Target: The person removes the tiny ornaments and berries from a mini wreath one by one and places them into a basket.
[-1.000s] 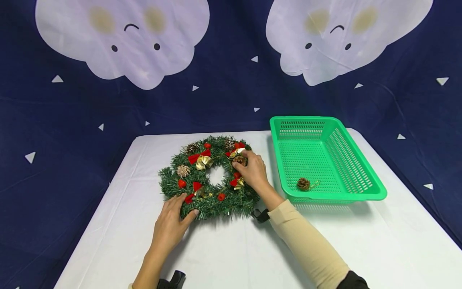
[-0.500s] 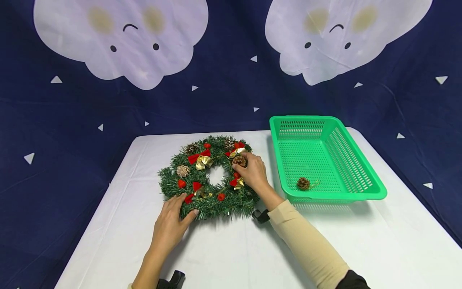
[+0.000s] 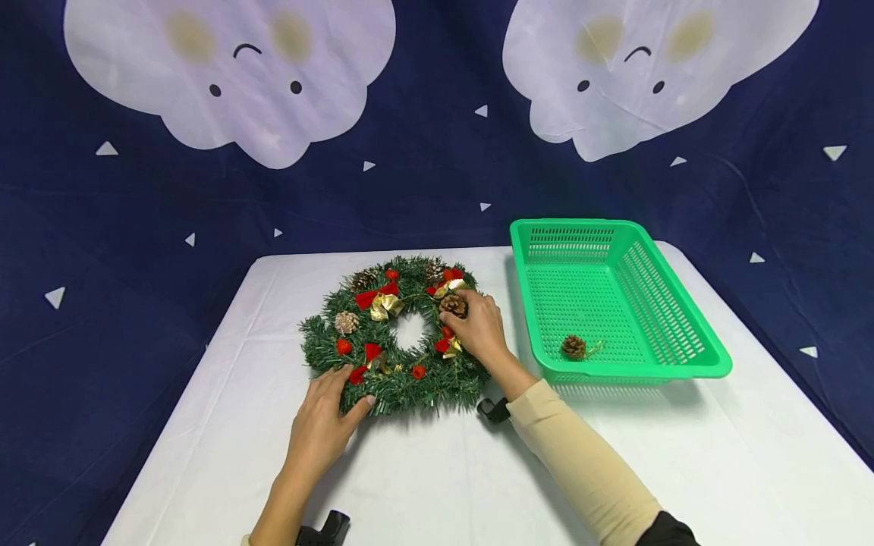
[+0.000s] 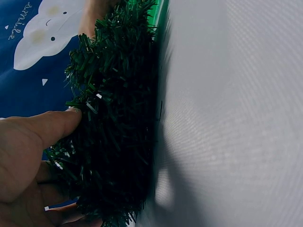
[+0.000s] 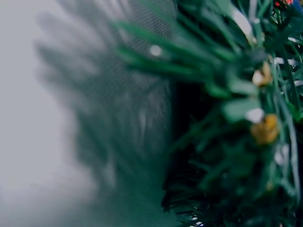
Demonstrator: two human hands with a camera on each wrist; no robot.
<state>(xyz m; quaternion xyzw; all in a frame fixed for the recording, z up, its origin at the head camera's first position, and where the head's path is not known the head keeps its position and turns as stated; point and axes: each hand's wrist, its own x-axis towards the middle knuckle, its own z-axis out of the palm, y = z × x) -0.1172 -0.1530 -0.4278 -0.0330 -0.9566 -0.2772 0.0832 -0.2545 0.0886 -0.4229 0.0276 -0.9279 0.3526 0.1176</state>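
A green Christmas wreath [image 3: 410, 394] lies on the white table, trimmed with red and gold bows, red berries and pine cones. My right hand [image 3: 481, 322] is over its right side, thumb and fingertips pinching a brown pine cone [image 3: 454, 305]. At the front left edge rests my left hand [image 3: 324, 413], fingers spread and touching the greenery. In the left wrist view, the left thumb [image 4: 57, 125] lies against the needles and the other fingertips are partly hidden behind them. The right wrist view holds only blurred needles and the tablecloth, with the right hand out of sight.
To the right of the wreath stands a green plastic basket [image 3: 631, 370] with one pine cone [image 3: 573, 347] on a gold string inside. A whitish pine cone [image 3: 347, 323] sits on the wreath's left side. Behind the table [image 3: 423, 485] hangs a dark blue curtain [image 3: 437, 189].
Both hands stay in nearly the same place. The right fingertips shift slightly around the pine cone, and more of it shows now. Wreath and basket have not moved.
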